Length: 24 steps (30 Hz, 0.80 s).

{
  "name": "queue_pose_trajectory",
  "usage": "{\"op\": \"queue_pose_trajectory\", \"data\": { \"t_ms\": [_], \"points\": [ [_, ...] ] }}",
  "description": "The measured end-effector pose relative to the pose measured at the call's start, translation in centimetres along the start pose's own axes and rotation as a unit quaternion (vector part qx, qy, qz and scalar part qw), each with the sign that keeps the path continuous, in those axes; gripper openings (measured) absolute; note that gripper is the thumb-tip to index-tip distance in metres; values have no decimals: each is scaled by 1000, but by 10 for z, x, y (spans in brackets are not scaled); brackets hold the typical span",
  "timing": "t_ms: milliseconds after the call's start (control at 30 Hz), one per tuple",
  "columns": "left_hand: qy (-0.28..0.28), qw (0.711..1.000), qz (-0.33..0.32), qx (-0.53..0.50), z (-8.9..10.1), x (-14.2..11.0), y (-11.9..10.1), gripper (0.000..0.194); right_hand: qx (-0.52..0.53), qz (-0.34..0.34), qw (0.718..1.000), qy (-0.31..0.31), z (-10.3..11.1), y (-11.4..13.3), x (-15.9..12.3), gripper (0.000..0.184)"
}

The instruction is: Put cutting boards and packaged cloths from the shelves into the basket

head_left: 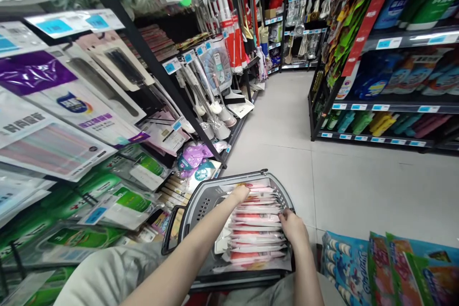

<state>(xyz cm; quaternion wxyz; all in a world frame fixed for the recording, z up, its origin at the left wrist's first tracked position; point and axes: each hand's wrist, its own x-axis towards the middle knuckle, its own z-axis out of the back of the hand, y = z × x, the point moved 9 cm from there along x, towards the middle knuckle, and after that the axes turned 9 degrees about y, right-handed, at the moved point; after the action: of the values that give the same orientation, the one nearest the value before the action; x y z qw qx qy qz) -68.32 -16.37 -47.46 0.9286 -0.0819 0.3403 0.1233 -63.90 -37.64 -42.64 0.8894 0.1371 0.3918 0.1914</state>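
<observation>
A grey plastic shopping basket [204, 191] with a dark handle stands between my knees. Inside it, a row of flat white-and-red plastic packets [256, 229] is lined up one behind another. My left hand [241, 193] reaches over the row to its far end, its fingers curled onto the left edge of a far packet; the fingertips are partly hidden. At the right side of the row my right hand [292, 225] has its thumb and fingers bent round the edge of a packet near the basket wall. Contents of the packets are too small to make out.
Left, a rack holds bagged combs [103, 81], green-labelled packs [136, 201] and toilet brushes [215, 119]. Brooms and dustpans [240, 107] stand farther on. Right, a shelf carries detergent bottles [398, 76]. Colourful snack-like bags [390, 267] lie at bottom right. Grey tiled floor [283, 119] runs between.
</observation>
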Motion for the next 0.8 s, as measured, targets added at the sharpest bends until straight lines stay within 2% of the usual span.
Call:
{"op": "queue_pose_trajectory", "data": {
  "t_ms": [200, 400, 533, 700, 800],
  "points": [
    [4, 999, 39, -7, -10, 7, 8, 22, 0, 7, 1000, -8, 0, 7, 0, 35],
    [10, 999, 33, -7, -18, 26, -1, 24, 1, 5, 1000, -11, 0, 11, 0, 34],
    [6, 1000, 17, -4, -22, 30, -4, 22, 2, 7, 1000, -13, 2, 12, 0, 32],
    [-34, 999, -30, -17, -12, 12, -6, 14, -5, 2, 1000, -2, 0, 11, 6, 32],
    [-83, 995, -31, -40, 0, -16, -2, 25, -12, -2, 1000, 6, -3, 10, 14, 33]
  ]
}}
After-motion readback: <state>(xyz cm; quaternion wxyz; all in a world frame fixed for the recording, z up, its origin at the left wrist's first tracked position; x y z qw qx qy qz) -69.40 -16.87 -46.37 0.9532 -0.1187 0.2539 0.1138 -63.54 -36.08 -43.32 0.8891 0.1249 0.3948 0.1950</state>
